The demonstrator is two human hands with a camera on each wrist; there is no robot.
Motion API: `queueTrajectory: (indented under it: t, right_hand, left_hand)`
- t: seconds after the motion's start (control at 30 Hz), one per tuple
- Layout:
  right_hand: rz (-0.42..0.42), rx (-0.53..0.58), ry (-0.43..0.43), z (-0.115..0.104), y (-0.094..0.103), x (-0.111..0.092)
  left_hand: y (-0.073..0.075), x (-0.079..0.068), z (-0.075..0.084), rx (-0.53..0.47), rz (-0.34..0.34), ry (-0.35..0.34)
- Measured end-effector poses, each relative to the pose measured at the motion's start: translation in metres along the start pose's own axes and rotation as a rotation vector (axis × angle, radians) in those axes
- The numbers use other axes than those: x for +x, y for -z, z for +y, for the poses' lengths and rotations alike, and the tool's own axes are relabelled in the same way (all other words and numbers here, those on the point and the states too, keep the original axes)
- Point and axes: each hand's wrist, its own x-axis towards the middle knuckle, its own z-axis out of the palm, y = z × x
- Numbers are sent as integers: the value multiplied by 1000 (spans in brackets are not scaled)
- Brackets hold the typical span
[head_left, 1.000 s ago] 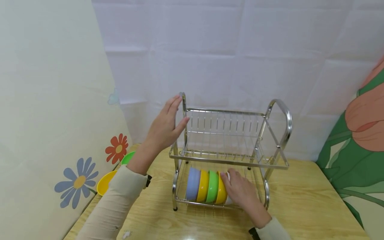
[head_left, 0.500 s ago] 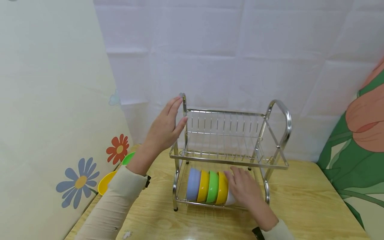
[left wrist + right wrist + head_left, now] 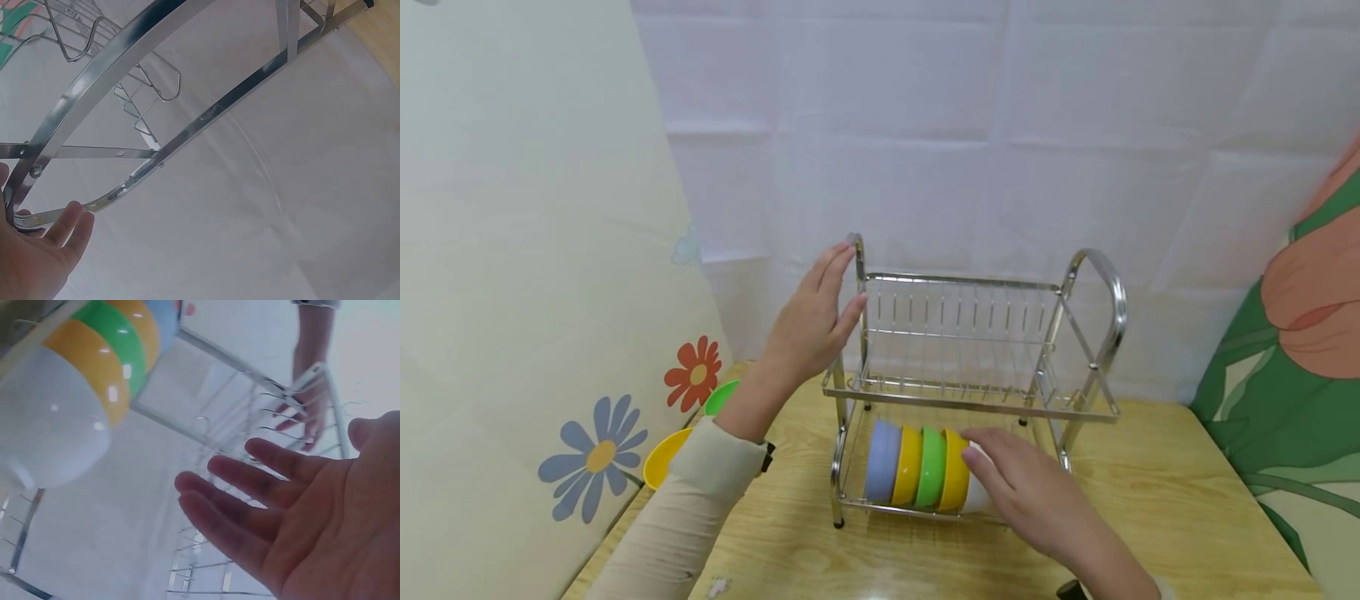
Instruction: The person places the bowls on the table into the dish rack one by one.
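Note:
A two-tier metal dish rack [image 3: 955,406] stands on the wooden table. My left hand [image 3: 808,329] rests its extended fingers at the top of the rack's left arch, thumb apart; the left wrist view shows the fingertips at the bent tube [image 3: 106,201]. On the lower tier, bowls stand on edge in a row: a blue bowl [image 3: 882,461], a yellow bowl [image 3: 907,465], a green bowl [image 3: 931,467], another yellow bowl [image 3: 955,471] and a white bowl [image 3: 53,419] at the right end. My right hand [image 3: 1030,487], fingers extended and holding nothing, is beside the white bowl, partly covering it.
Left of the rack, a yellow dish [image 3: 664,457] and a green dish [image 3: 721,397] show partly behind my left forearm. A small white scrap [image 3: 718,587] lies near the table's front. A white cloth [image 3: 925,142] hangs behind the rack, with flower-printed panels at both sides.
My right hand has let go of the white bowl and drawn back toward the lower right. The bowls stay in their row, and my left hand keeps its place on the rack.

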Motion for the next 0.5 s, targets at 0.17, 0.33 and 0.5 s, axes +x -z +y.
queueTrajectory:
  t: [0.17, 0.33, 0.5]
  right_hand:
    - [15, 26, 104, -12, 25, -15]
    - [98, 65, 346, -15, 49, -27]
    - [210, 113, 570, -13, 74, -30]
  left_hand:
    - [0, -1, 0, -1, -7, 5]
    - [1, -2, -2, -10, -20, 2]
    - [2, -6, -2, -13, -28, -8]
